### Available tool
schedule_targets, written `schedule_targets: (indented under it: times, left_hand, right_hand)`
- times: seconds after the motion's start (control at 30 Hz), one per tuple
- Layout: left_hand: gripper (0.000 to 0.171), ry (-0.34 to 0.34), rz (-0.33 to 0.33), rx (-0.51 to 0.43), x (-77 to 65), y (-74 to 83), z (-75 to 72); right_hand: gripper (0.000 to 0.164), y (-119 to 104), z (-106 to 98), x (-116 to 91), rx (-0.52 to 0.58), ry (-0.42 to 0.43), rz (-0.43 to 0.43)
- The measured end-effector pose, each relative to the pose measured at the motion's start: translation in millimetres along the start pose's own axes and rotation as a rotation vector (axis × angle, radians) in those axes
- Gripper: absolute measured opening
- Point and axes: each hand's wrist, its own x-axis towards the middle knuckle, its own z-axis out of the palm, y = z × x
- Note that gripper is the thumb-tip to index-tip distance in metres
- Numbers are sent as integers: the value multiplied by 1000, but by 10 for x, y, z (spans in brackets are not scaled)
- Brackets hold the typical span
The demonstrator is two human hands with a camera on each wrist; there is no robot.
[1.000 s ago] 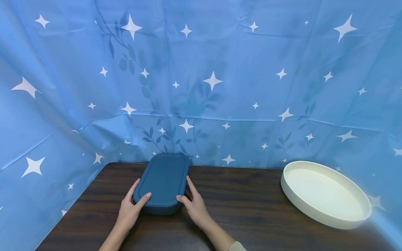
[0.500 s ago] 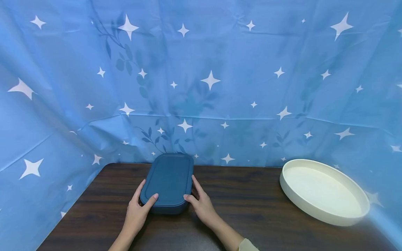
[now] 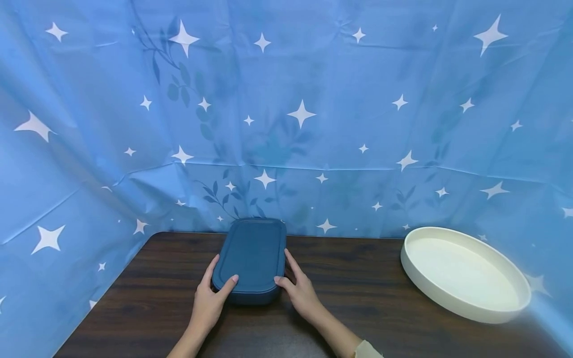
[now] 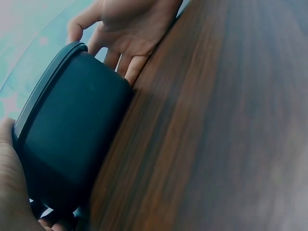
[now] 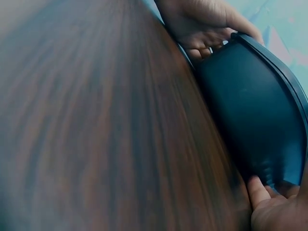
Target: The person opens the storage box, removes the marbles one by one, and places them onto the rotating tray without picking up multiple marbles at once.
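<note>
A dark blue lidded lunch box [image 3: 251,253] lies flat at the back of the table, left of centre in the head view. My left hand [image 3: 209,301] grips its near left corner, thumb on the lid's rim and fingers along the side. At the near right corner my right hand [image 3: 303,294] holds it the same way, thumb on the lid's edge. The left wrist view shows the box's smooth near wall [image 4: 72,125] low over the wood, with the right hand [image 4: 137,29] at its far end. Some fingers are hidden behind the box.
A round cream tray [image 3: 465,271] with a low rim stands at the right of the dark wood table [image 3: 358,278]. A blue curtain [image 3: 340,124] with white stars hangs right behind the table's back edge and along its left side.
Both hands have shifted the lunch box steadily to the right along the table's back, keeping the same hold. The cream tray stays where it was.
</note>
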Motion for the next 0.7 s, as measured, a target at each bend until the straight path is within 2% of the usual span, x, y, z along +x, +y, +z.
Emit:
schedule_targets:
  times: [0.33, 0.53, 0.7]
  left_hand:
    - [85, 13, -6, -19, 14, 52, 214]
    - [86, -1, 4, -35, 12, 92, 349]
    - [87, -20, 9, -49, -9, 125, 479]
  right_hand:
    - [71, 22, -181, -47, -17, 32, 16]
    - [70, 43, -322, -95, -44, 69, 42]
    - [69, 74, -450, -131, -42, 68, 40]
